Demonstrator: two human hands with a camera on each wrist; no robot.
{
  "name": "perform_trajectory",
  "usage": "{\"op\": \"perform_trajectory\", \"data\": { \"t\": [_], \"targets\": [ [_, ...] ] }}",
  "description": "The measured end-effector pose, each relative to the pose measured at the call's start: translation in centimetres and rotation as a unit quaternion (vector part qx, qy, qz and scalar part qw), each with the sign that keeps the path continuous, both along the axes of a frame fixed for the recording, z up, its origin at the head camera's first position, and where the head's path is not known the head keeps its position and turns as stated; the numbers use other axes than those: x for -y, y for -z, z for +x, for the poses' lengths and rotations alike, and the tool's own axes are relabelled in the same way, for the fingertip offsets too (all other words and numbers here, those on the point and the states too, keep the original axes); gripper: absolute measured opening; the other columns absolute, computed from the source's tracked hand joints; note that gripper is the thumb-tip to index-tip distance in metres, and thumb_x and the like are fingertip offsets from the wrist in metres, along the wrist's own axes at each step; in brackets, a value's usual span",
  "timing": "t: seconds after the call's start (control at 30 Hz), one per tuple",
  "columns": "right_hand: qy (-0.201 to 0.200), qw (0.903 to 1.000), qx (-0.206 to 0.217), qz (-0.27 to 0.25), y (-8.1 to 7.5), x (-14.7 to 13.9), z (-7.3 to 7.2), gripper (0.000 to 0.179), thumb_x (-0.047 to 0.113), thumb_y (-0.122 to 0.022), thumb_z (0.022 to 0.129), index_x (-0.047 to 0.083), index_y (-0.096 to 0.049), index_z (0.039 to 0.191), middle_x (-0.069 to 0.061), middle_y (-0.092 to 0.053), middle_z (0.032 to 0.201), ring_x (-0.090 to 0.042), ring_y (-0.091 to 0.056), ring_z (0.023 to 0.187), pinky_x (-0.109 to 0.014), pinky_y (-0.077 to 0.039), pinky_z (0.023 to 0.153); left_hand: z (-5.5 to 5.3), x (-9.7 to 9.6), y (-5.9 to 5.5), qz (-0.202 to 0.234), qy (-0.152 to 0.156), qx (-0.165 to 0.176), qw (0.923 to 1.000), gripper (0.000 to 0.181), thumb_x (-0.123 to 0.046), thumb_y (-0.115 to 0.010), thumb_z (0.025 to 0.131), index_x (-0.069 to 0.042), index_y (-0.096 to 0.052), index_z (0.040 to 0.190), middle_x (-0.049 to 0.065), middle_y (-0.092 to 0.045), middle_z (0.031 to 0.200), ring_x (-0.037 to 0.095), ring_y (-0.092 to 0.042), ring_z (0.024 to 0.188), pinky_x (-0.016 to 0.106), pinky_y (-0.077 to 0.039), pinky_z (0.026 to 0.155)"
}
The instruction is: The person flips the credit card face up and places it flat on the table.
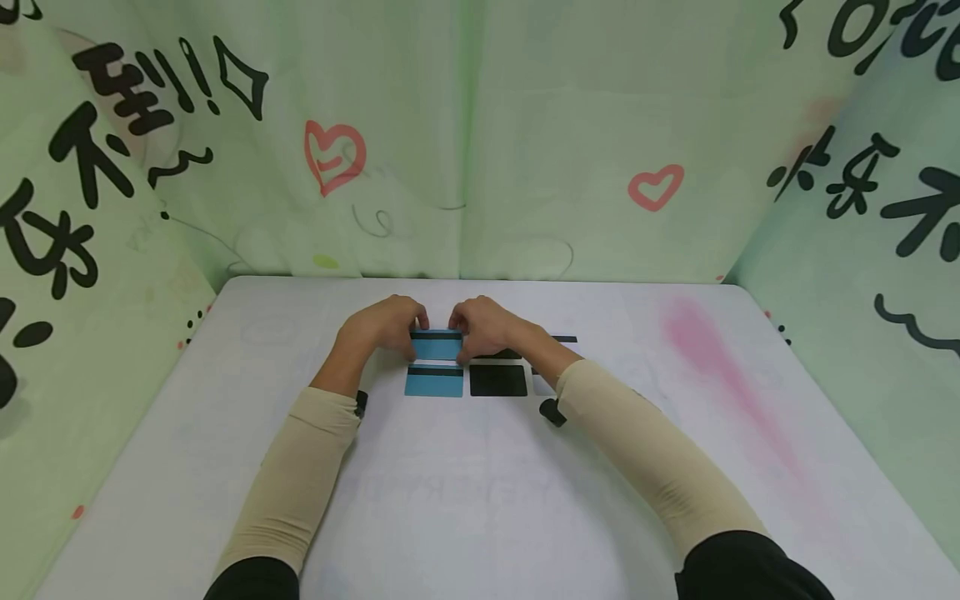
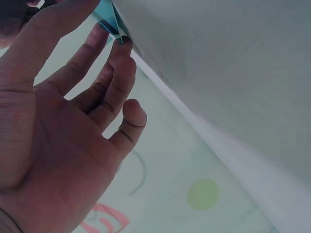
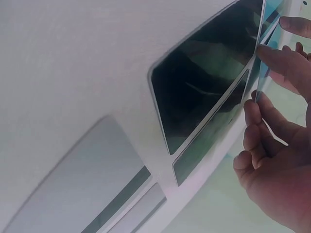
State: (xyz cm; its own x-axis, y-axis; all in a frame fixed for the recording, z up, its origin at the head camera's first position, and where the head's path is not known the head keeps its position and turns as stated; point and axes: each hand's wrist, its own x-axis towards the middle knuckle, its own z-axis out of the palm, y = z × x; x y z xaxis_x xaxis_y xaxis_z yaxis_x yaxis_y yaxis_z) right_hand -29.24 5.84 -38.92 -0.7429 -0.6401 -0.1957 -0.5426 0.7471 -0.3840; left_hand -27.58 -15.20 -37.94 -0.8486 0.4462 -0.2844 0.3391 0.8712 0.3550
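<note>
My left hand (image 1: 381, 325) and right hand (image 1: 489, 327) hold a blue card (image 1: 437, 347) with a dark stripe at its two short ends. Thumb and fingertips of each hand touch the card's corners. In the left wrist view only part of the blue card (image 2: 108, 18) shows at the fingertips, and the little finger stands apart from it. A second striped blue card (image 1: 433, 385) lies just in front. To its right is a black card (image 1: 498, 382), with another black card (image 1: 501, 355) behind it, partly covered by the right hand.
Pale cards with dark stripes lie under the right forearm; one stripe (image 1: 565, 339) shows past it. A larger pale card (image 3: 97, 165) appears in the right wrist view. The white table (image 1: 480, 492) ends at a green curtain (image 1: 540, 192) marked with writing and hearts.
</note>
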Motion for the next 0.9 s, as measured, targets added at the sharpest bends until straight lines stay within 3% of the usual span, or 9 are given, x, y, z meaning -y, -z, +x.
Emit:
{"op": "perform_trajectory", "data": {
  "t": [0.5,0.9],
  "targets": [
    [-0.001,0.9999,-0.015,-0.005,-0.3,-0.7,-0.2,0.053,0.025,-0.087,0.078,0.001,-0.071,0.122,-0.012,-0.072,0.114,-0.025,-0.064,0.106,-0.035,-0.054,0.093,0.4,-0.5,-0.8,-0.026,0.005,-0.030,0.9992,0.057,-0.022,-0.090,0.078,-0.008,-0.068,0.128,0.012,-0.067,0.121,0.026,-0.063,0.106,0.043,-0.054,0.093],
    [-0.002,0.9995,-0.020,-0.026,-0.4,-1.1,0.0,0.057,0.029,-0.089,0.078,0.005,-0.067,0.125,-0.014,-0.065,0.118,-0.028,-0.056,0.110,-0.041,-0.051,0.094,0.4,0.0,-1.4,-0.012,0.008,-0.039,0.9991,0.055,-0.024,-0.089,0.081,-0.008,-0.068,0.129,0.013,-0.067,0.124,0.028,-0.062,0.112,0.045,-0.054,0.096]
  ]
}}
